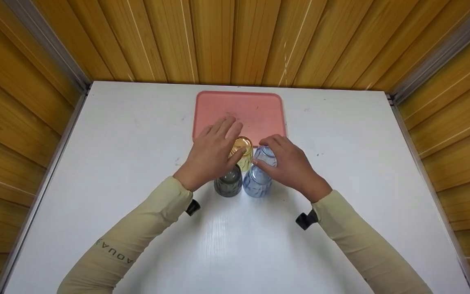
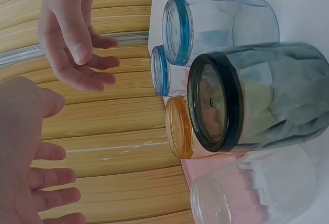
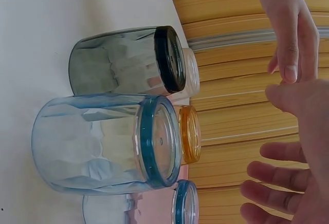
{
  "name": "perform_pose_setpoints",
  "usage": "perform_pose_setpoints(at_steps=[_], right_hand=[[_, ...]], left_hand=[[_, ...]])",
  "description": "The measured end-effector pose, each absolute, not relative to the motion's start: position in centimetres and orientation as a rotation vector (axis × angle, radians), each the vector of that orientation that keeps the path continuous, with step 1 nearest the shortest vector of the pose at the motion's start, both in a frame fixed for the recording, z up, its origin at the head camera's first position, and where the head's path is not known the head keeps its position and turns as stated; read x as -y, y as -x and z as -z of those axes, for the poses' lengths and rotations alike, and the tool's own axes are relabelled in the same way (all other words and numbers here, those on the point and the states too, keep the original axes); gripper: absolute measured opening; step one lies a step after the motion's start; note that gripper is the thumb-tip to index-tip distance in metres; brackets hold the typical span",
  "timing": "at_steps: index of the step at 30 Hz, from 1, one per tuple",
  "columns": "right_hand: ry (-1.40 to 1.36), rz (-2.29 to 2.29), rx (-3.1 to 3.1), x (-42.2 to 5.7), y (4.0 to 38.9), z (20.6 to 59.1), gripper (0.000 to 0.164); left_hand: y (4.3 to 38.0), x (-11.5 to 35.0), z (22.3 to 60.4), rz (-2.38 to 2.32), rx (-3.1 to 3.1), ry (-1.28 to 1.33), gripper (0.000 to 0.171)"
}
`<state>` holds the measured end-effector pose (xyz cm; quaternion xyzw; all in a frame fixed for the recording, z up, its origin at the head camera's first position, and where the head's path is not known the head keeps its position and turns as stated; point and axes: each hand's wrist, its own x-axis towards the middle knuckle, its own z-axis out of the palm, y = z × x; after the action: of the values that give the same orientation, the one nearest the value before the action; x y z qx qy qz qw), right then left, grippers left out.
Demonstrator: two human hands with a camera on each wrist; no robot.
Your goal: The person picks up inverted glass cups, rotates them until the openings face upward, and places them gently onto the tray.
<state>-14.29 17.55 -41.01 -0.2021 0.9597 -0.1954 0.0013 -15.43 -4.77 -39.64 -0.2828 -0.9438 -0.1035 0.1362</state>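
Presently, left hand (image 1: pixel 208 158) and right hand (image 1: pixel 291 163) are hovering, fingers relaxed, gripping nothing; glasses (image 1: pixel 257 188) are standing below, between them. Grouping seems underway, next move likely requiring light contact.

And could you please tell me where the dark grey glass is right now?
In the head view, the dark grey glass stands just left of the nearer blue glass, on the near side of the yellow glass.

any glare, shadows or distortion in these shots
Head view: pale glare on the white table, soft shadow beside the left sleeve; left wrist view: scene turned sideways, wall panels bowed; right wrist view: also sideways, pale streaks on the panels.
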Motion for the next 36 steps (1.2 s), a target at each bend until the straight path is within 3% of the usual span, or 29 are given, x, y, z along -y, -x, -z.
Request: perform_pose_setpoints(at_steps=[5, 16, 36], right_hand=[[0.641, 0.569, -2.993, -17.8, 14.2, 41.3, 0.049], [0.63, 0.471, -2.925, -18.0, 13.7, 41.9, 0.064], [0.587, 0.268, -2.818, -17.2, 13.3, 43.5, 0.075]], left_hand=[[15.2, 4.8, 39.8, 0.302, 2.747, 0.829, 0.058], [15.0, 4.8, 40.3, 0.303, 2.725, 0.868, 0.055], [14.4, 4.7, 41.0, 0.32, 2.759, 0.901, 0.053]])
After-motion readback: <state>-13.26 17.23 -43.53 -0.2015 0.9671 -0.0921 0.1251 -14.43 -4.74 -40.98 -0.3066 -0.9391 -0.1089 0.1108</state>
